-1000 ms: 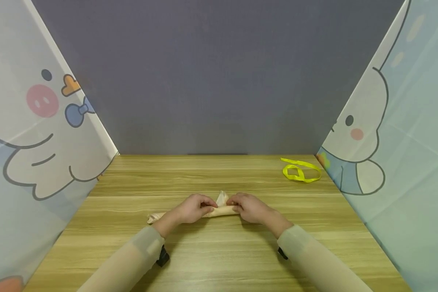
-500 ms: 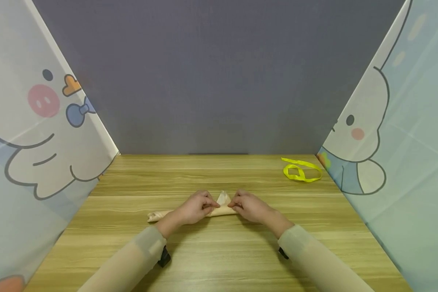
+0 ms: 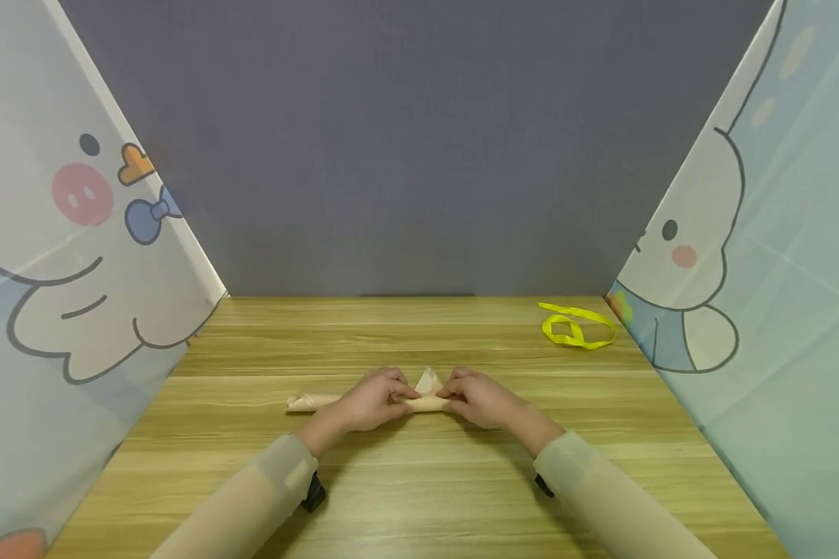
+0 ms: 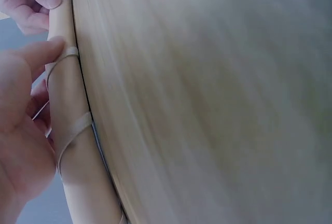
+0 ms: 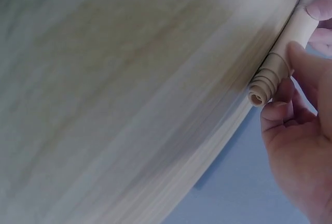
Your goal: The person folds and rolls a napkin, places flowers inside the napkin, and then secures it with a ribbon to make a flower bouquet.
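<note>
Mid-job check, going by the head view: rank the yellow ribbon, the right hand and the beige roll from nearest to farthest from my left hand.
1. Beige roll: in the left hand.
2. Right hand: just to its right, holding the same roll.
3. Yellow ribbon: far right, toward the back.

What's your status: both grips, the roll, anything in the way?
Left grip and right grip holding beige roll. Pointed flap sticks out beyond it, between them. Nothing seen blocking; yellow ribbon lies apart, toward far right.
</note>
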Action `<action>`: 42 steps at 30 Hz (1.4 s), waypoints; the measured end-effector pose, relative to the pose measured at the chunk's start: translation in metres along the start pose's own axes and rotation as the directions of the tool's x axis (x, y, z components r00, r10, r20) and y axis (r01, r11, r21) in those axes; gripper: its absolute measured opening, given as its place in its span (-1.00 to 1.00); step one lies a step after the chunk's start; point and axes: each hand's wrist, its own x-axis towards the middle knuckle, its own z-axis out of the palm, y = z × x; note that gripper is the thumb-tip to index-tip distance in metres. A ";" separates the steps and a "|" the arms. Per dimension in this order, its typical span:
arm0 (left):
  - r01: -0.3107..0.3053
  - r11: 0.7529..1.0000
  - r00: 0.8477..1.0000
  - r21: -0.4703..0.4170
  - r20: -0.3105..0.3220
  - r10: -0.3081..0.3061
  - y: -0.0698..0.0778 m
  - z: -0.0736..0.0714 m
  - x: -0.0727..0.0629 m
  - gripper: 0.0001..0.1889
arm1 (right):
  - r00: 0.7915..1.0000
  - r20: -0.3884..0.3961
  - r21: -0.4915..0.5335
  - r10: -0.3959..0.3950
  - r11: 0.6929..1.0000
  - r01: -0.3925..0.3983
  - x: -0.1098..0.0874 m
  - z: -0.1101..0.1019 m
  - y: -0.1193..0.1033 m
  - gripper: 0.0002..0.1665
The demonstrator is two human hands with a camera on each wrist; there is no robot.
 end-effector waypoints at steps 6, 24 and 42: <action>0.024 0.999 1.000 -0.042 0.015 -0.024 -0.001 0.000 -0.002 -0.78 | 1.000 0.005 -0.023 0.001 1.000 -0.001 0.001 0.000 0.001 -0.77; 0.031 0.998 0.999 -0.060 0.015 -0.030 -0.002 0.001 0.001 -0.83 | 0.999 -0.031 -0.004 -0.010 1.000 0.010 0.001 0.002 -0.002 -0.92; -0.009 1.000 1.000 0.014 -0.017 0.010 0.001 0.002 0.002 -0.87 | 0.999 -0.025 -0.026 -0.035 0.999 0.034 -0.002 0.002 -0.002 -0.81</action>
